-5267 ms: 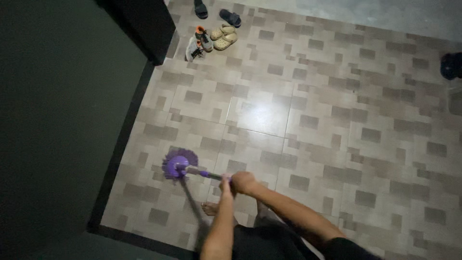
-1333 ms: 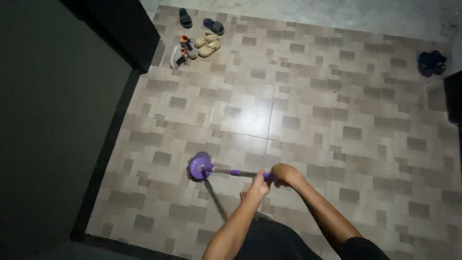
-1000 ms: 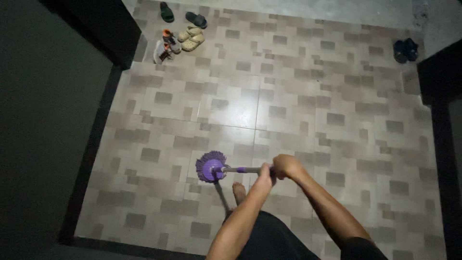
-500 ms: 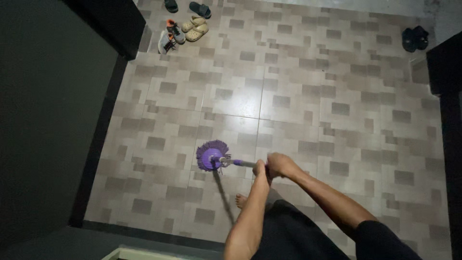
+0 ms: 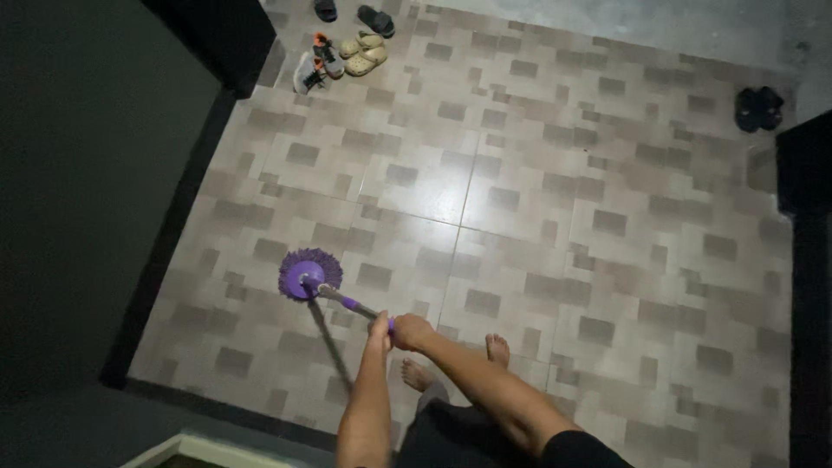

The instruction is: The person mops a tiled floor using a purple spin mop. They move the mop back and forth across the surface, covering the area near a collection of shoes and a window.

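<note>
A purple round mop head rests on the brown patterned tile floor, left of centre. Its metal and purple handle runs down and right to my hands. My left hand and my right hand both grip the handle's upper end, side by side. My bare feet stand on the tiles just behind the hands. The mop's thin shadow falls toward the lower edge.
Several pairs of shoes and sandals lie at the far left by a dark wall corner. A dark pair of sandals sits at the far right. A dark wall borders the left, and a dark edge the right.
The mop head has swept left across the tiles, and my hands have come down and left with the handle. Both of my feet now show.
</note>
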